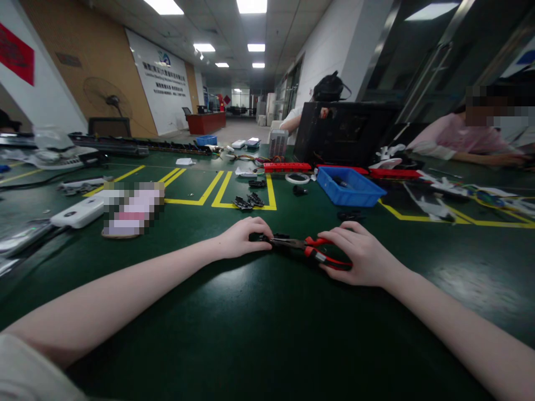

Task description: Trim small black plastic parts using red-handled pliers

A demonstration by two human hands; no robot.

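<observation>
My right hand [355, 253] grips the red-and-black handles of long-nose pliers [311, 245], whose jaws point left. At the jaw tips is a small black part [264, 238], pinched between the thumb and fingers of my left hand [246, 238]. Its exact kind is too small to make out, and my fingers hide some of it. Just beyond my hands, several similar black pieces [249, 201] lie in a loose pile within a yellow-taped rectangle [273, 192]. Another dark piece [350, 215] rests behind the pliers.
A blue bin [351, 189] with dark pieces inside stands behind my right hand. Left of it lies a white tape roll [297, 178]. A white power bank-like device [79, 213] sits at left. Beyond are red strips [287, 167] and a large black case [343, 133]. A person sits far right.
</observation>
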